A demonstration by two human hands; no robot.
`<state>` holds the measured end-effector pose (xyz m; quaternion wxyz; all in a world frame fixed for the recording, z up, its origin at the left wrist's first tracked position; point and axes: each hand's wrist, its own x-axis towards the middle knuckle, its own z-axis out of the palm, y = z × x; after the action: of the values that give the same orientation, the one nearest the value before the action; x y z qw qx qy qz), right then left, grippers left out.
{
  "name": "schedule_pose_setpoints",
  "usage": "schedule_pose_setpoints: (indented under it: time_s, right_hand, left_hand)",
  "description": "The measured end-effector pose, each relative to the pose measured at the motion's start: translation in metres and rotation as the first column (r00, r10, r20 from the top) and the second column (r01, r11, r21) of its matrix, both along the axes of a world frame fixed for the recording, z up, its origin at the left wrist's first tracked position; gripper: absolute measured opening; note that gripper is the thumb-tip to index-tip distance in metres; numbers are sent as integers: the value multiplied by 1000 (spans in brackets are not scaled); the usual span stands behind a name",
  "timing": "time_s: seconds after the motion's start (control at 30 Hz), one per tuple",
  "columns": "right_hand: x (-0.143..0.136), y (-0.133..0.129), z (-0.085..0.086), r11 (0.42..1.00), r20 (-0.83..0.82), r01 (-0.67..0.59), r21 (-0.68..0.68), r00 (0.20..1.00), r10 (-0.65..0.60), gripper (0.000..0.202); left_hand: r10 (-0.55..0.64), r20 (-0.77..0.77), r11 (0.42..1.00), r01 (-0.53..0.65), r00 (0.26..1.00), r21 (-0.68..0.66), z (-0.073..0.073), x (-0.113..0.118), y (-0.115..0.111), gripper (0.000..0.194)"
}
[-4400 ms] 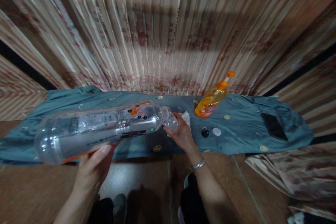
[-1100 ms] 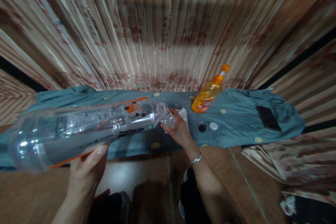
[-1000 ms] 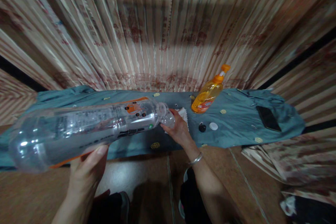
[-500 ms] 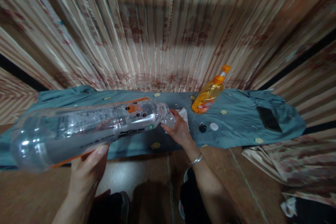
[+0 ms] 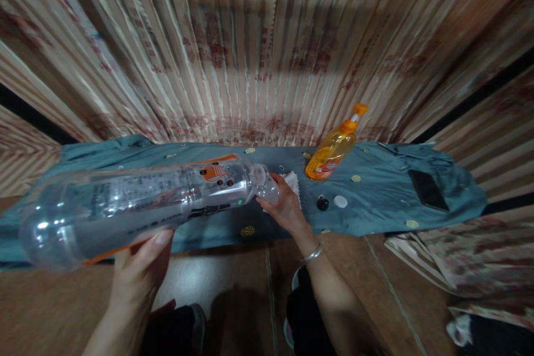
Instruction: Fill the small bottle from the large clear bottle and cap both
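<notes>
large bottle: we see a clear plastic bottle (image 5: 137, 206) with an orange, black and grey label, held on its side above the cloth-covered surface, neck pointing right.
small bottle: a little clear vessel (image 5: 270, 193) sits at the large bottle's neck; we cannot tell whether the two mouths touch.
left hand: our left hand (image 5: 144, 258) is curled round the large bottle from below, thumb along the near side.
right hand: our right hand (image 5: 286, 206) pinches the small bottle between thumb and fingers; a silver bracelet (image 5: 312, 254) circles the wrist.
white cloth: a pale piece with a scalloped edge (image 5: 293, 182) lies just behind the right hand, partly hidden by it.
caps: to our right, a black cap (image 5: 322, 203) and a white disc (image 5: 340, 201) lie side by side.
pump bottle: behind those stands an orange pump bottle (image 5: 331, 154), part filled with orange liquid.
phone: a dark phone (image 5: 428, 190) lies flat, well apart, near the right end.
cover: teal fabric (image 5: 384, 203) with yellow motifs lies under it all.
curtain: striped drapes (image 5: 233, 67) hang beyond.
</notes>
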<state>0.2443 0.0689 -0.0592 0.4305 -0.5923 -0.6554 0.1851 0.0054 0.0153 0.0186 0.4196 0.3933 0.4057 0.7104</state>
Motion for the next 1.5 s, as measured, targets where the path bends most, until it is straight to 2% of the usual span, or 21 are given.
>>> schedule_pose_setpoints:
  time_s: [0.1, 0.5, 1.2, 1.5]
  right_hand:
    - [0, 0, -1, 1000, -6, -2, 4, 1000, 2, 64]
    - [1, 1, -4, 1000, 7, 6, 12, 1000, -6, 64]
    - [1, -1, 1, 1000, 4, -6, -2, 1000, 6, 64]
    - [3, -3, 4, 999, 3, -29, -16, 1000, 29, 67]
  left_hand:
    - [7, 5, 999, -7, 1000, -33, 0, 0, 0, 13]
    - [0, -1, 1000, 0, 1000, 6, 0, -2, 0, 10]
    - [2, 29, 1000, -2, 1000, -7, -4, -5, -1, 11]
    - [-6, 17, 1000, 7, 1000, -7, -1, -2, -1, 7]
